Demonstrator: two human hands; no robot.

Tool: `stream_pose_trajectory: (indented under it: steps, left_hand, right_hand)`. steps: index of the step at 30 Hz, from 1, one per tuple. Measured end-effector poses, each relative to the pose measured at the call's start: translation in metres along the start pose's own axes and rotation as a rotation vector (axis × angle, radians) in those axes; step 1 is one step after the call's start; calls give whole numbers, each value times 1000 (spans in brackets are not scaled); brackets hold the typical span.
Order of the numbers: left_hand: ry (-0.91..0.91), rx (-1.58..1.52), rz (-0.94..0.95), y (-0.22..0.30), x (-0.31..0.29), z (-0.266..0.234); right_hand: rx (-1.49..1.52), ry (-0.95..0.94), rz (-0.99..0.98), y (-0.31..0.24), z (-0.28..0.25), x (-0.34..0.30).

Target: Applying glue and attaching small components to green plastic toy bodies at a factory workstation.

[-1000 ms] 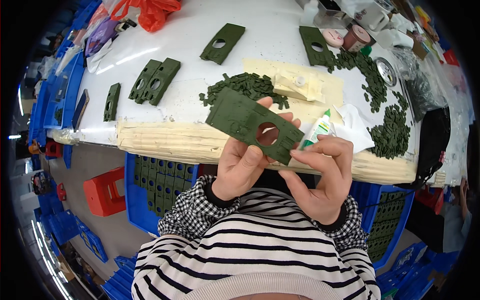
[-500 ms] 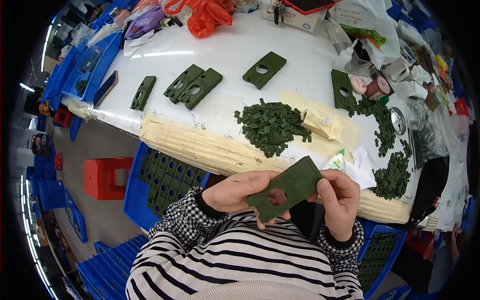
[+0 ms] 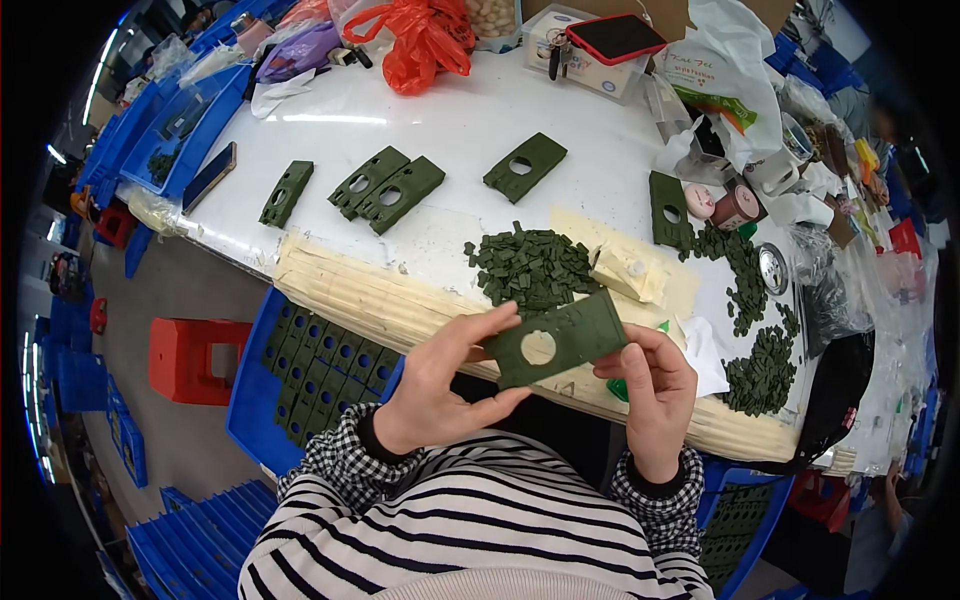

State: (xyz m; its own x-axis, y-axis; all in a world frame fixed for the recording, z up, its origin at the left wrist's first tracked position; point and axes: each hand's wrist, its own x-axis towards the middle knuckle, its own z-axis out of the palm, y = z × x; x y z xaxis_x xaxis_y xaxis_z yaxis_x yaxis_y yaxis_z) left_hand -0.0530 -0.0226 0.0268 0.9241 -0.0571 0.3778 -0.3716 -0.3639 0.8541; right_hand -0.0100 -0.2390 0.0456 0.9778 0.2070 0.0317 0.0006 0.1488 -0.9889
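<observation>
A dark green plastic plate with one round hole [image 3: 580, 338] is held tilted above the table's near edge. My left hand [image 3: 430, 375] spans its left end, thumb at the upper corner and fingers at the lower one. On its right end, my right hand [image 3: 660, 395] pinches it between thumb and fingers. Just beyond the plate lies a heap of small dark green pieces [image 3: 530, 262]. A small bright green item [image 3: 617, 389] shows below the plate, beside my right fingers; its kind is unclear.
Similar plates [image 3: 525, 167] lie across the white table [image 3: 330, 235]. A cream-coloured block [image 3: 628, 270] and more small pieces [image 3: 760, 370] are to the right. A padded edge [image 3: 340, 290] lines the table front. Blue crates [image 3: 250, 400] with plates stand below, near a red stool [image 3: 190, 360].
The plate has moved slightly up and left and turned flatter, its hole now showing the pale table edge. My left fingers have shifted from beneath it to its left end.
</observation>
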Motion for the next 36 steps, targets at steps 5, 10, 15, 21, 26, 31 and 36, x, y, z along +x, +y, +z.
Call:
stream_pose_trajectory:
  steps: [5, 10, 15, 21, 26, 31, 36]
  left_hand:
    - [331, 137, -140, -30, 10, -30]
    - [378, 378, -197, -49, 15, -49]
    - [372, 604, -152, -66, 20, -56]
    - [396, 639, -77, -74, 27, -64]
    - [424, 880, 19, -87, 46, -91]
    - [271, 996, -19, -87, 55, -101]
    - [221, 1003, 11, -90, 60, -107]
  right_hand:
    - [-55, 0, -20, -1, -3, -5]
    - [-119, -54, 13, 2, -16, -20]
    - [-131, -38, 13, 2, -19, -29]
    - [-149, -28, -3, 0, -22, -40]
    - [-114, 7, 4, -2, -25, -48]
    - [-129, 42, -11, -5, -24, -53]
    - [-209, 111, -82, -5, -35, -53]
